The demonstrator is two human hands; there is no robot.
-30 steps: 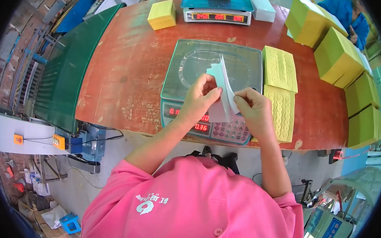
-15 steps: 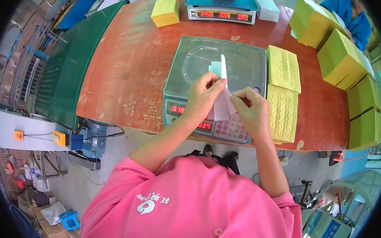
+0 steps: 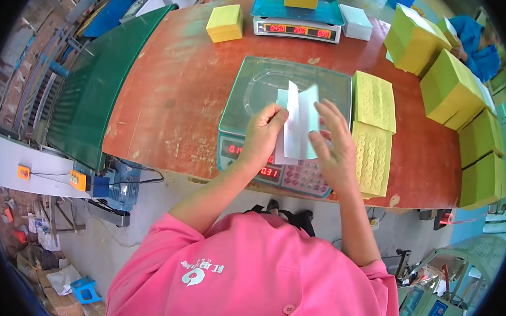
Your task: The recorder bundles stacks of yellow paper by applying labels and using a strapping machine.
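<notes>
Thin white and pale-blue paper sheets [image 3: 299, 120] stand upright above the scale's pan, fanned apart at their right edge. Their left edge is pinched between the thumb and fingers of my left hand [image 3: 266, 130]. On the right, my right hand [image 3: 336, 143] has its fingers spread, close beside the rightmost sheet; whether it touches the paper I cannot tell. Beneath both hands is a digital scale [image 3: 243, 79] with a lit red display and a keypad. Against its right side lie two stacks of yellow paper [image 3: 372, 136] embossed with rows of coin-like rings.
A second scale [image 3: 295, 32] at the far side bears a yellow block. Next to it are a yellow paper block [image 3: 225, 24] and a pale-blue stack [image 3: 357, 23]. Large yellow bundles [image 3: 451, 89] line the right edge, near a person in blue [image 3: 474, 50]. A green-topped conveyor [image 3: 104, 85] stands left.
My right hand has gone from pinching the sheets' edge to spread fingers. The sheets have opened wider, and my left hand keeps its pinch. The view has shifted slightly.
</notes>
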